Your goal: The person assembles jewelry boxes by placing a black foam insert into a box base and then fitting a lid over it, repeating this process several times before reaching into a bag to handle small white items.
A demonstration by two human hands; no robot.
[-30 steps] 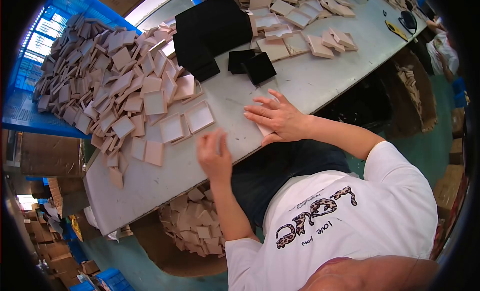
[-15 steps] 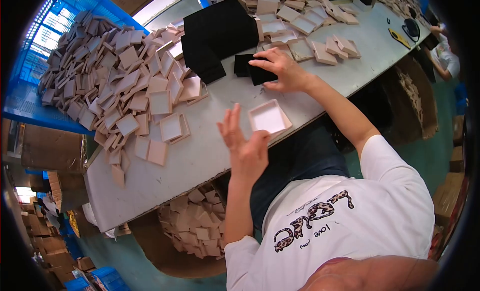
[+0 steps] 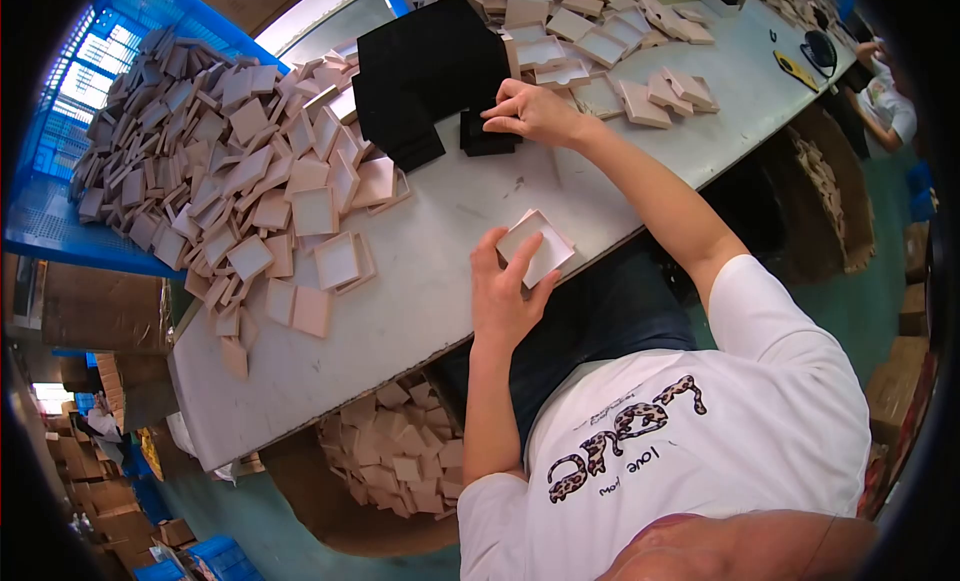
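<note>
My left hand is closed round a small, shallow pale-pink box with a white inside, near the table's front edge. Its index finger reaches over the inside of the box and the thumb lies at the near side. Farther back, my right hand has its fingertips pinched together at a small stack of black square pieces. The fingers partly cover the stack, so how many pieces they grip is hidden. Just left of it lies a large stack of black sheets.
A large heap of pale-pink box parts spills from a blue crate at the left. More box parts lie at the back right, near yellow-handled scissors. A carton of parts stands below the table. Another person is at far right.
My left hand has gone from spread fingers beside the box to holding it, and the box has turned a little. My right hand has moved left and back over the black pieces.
</note>
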